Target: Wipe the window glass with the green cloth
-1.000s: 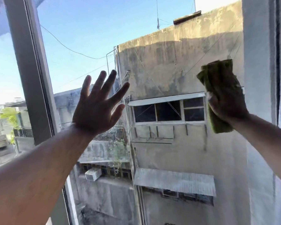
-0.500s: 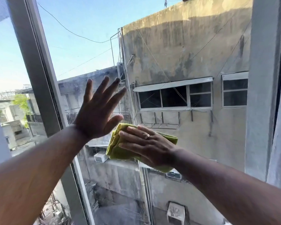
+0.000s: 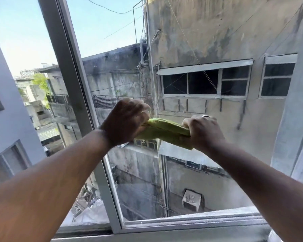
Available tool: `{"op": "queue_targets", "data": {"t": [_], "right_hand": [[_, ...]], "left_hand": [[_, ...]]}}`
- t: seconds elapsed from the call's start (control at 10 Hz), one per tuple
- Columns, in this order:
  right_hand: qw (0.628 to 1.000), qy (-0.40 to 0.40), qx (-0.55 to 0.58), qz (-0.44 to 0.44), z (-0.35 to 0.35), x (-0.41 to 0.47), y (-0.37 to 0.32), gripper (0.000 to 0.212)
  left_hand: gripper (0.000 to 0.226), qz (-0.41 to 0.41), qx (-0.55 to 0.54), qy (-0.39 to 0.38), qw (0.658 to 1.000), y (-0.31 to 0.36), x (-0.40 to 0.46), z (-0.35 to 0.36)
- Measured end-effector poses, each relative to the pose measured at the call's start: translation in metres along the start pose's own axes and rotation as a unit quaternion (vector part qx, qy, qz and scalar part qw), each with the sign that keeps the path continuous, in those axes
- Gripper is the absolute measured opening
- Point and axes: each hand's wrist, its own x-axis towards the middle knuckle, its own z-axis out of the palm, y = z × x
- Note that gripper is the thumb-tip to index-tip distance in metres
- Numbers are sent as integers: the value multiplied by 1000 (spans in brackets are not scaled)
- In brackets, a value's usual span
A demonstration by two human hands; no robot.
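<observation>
The green cloth [image 3: 164, 132] is stretched in a folded band between my two hands, in front of the window glass [image 3: 191, 41]. My left hand [image 3: 125, 122] grips its left end with the fingers curled shut. My right hand [image 3: 204, 131], with a ring on one finger, clutches the right end. Both hands sit at mid height of the pane, just right of the grey vertical frame bar. Whether the cloth touches the glass I cannot tell.
A grey window frame bar [image 3: 68, 70] runs diagonally at the left. The bottom frame rail [image 3: 191, 222] lies below my arms. A pale wall or curtain edge [image 3: 301, 119] borders the right side. Outside stand weathered concrete buildings.
My left hand left the glass and closed on the cloth's left end. My right hand went from pressing the cloth flat to gripping its right end. The view tilted lower.
</observation>
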Motion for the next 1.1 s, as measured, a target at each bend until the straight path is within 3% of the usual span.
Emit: {"op": "queue_targets", "data": {"t": [0.1, 0.2, 0.3, 0.4, 0.5, 0.6, 0.7, 0.8, 0.9, 1.0, 1.1], "right_hand": [[934, -151, 320, 55, 4, -14, -5, 25], [784, -205, 571, 132, 43, -49, -39, 38], [686, -245, 642, 241, 110, -111, -109, 34], [650, -305, 606, 344, 183, -190, -203, 10], [586, -395, 559, 434, 249, -274, -282, 11], [558, -476, 503, 457, 313, -362, -343, 18], [586, -508, 417, 474, 382, -449, -392, 5], [602, -532, 354, 478, 443, -521, -417, 11], [605, -533, 313, 502, 485, -571, -427, 13], [645, -519, 264, 495, 506, -591, -431, 24], [705, -500, 228, 448, 495, -590, -431, 30]], "left_hand": [[30, -109, -212, -77, 968, 8, -44, -8], [16, -316, -411, -138, 844, 28, -119, -2], [12, -572, -582, -104, 569, 69, -215, 10], [31, -726, -633, -112, 244, 126, -334, 17], [20, -784, -601, -101, 115, 186, -459, 13], [12, -829, -534, -139, 87, 253, -581, 7], [7, -849, -462, -233, 107, 323, -692, 15], [8, -842, -445, -282, 118, 380, -767, 32], [6, -835, -437, -300, 147, 426, -816, 53], [20, -837, -412, -316, 172, 440, -834, 69], [27, -769, -370, -420, 308, 433, -824, 57]]}}
